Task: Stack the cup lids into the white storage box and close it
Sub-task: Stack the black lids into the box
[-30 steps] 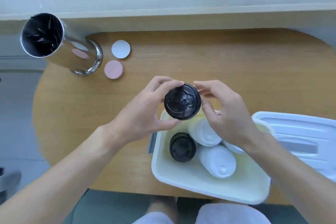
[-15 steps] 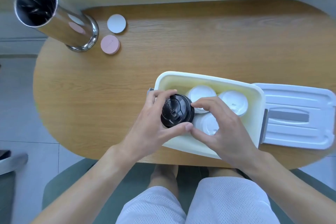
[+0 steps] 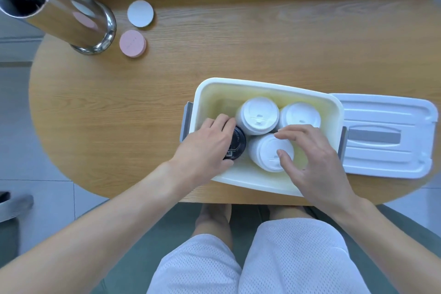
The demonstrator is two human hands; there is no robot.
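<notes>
The white storage box point(image 3: 267, 85) stands open on the wooden table. Inside it are three stacks of white cup lids: one at the back left point(image 3: 259, 116), one at the back right point(image 3: 301, 114), one at the front point(image 3: 267, 151). My left hand point(image 3: 206, 144) grips a black cup lid point(image 3: 236, 144) low in the box's left end, on top of a black stack that it mostly hides. My right hand point(image 3: 312, 153) hovers over the front white stack, fingers spread and holding nothing. The box's white lid point(image 3: 386, 138) lies flat to the right of the box.
A tall steel cylinder point(image 3: 59, 9) stands at the table's back left. A white disc point(image 3: 140, 13) and a pink disc point(image 3: 132, 43) lie beside it. My knees in white shorts are below the table's front edge.
Both hands brought the black lid down from above the box into its left end. My right hand let go of it and moved right over the white stacks.
</notes>
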